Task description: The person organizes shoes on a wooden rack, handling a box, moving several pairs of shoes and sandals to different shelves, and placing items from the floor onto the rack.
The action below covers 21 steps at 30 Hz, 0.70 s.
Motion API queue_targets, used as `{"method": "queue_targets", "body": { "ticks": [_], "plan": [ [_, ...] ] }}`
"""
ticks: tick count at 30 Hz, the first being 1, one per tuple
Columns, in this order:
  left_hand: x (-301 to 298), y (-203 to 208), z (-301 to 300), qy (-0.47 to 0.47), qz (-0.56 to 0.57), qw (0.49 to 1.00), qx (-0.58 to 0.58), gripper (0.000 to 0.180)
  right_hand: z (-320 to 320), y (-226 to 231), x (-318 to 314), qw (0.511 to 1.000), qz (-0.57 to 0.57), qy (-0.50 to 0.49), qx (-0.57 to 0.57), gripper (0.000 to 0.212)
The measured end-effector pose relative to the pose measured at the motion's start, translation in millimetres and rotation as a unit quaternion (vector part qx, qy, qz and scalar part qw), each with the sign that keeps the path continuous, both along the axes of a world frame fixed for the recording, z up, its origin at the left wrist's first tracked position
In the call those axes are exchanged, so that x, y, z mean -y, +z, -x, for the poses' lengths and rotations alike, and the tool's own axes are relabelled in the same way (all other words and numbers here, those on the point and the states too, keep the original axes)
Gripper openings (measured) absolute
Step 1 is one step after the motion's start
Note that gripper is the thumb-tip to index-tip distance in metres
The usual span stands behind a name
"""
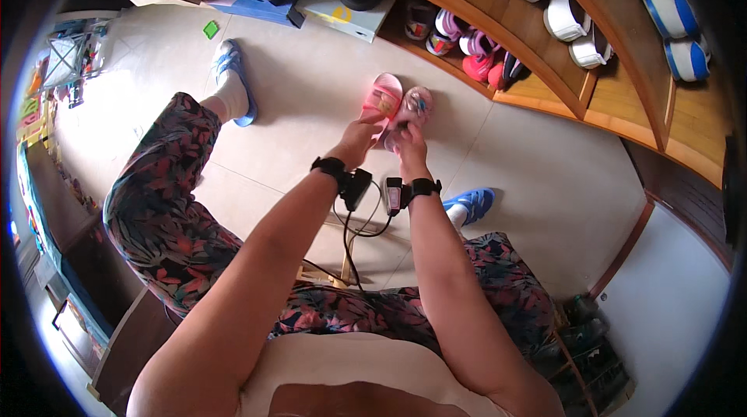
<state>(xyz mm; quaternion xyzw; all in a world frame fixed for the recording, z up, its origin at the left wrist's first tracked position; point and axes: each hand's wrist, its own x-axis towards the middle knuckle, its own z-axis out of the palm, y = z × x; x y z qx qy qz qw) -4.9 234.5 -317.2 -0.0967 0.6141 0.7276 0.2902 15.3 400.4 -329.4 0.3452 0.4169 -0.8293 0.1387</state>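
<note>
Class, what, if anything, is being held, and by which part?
Left hand and right hand are at the near ends of the pink slippers; whether they grip cannot be told.

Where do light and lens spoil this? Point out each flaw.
All in the head view: glare whitens the pale tiled floor at upper left; a soft shadow lies beside the blue strappy left sandal; the brown wooden shoe shelf bends into an arc; the bare left hand, right hand and pink open-toed slippers look slightly soft.
</note>
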Motion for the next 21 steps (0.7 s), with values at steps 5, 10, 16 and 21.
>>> {"method": "queue_targets", "body": {
  "ticks": [5, 10, 16, 21],
  "plan": [
    [33, 106, 45, -0.048, 0.159, 0.981, 0.103, 0.029, 7, -25, -10, 0.931, -0.342, 0.125, -0.032, 0.035],
    [111, 224, 78, -0.15, 0.286, 0.944, -0.07, 0.024, 47, -10, 26, 0.716, -0.68, 0.115, -0.107, 0.04],
    [115, 314, 83, -0.285, 0.379, 0.861, -0.184, 0.023, 39, 13, 19, 0.814, -0.569, 0.116, 0.013, 0.026],
    [87, 317, 77, -0.316, 0.452, 0.78, -0.296, 0.034, 34, 70, 22, 0.81, -0.578, 0.08, -0.05, 0.026]
  ]
}}
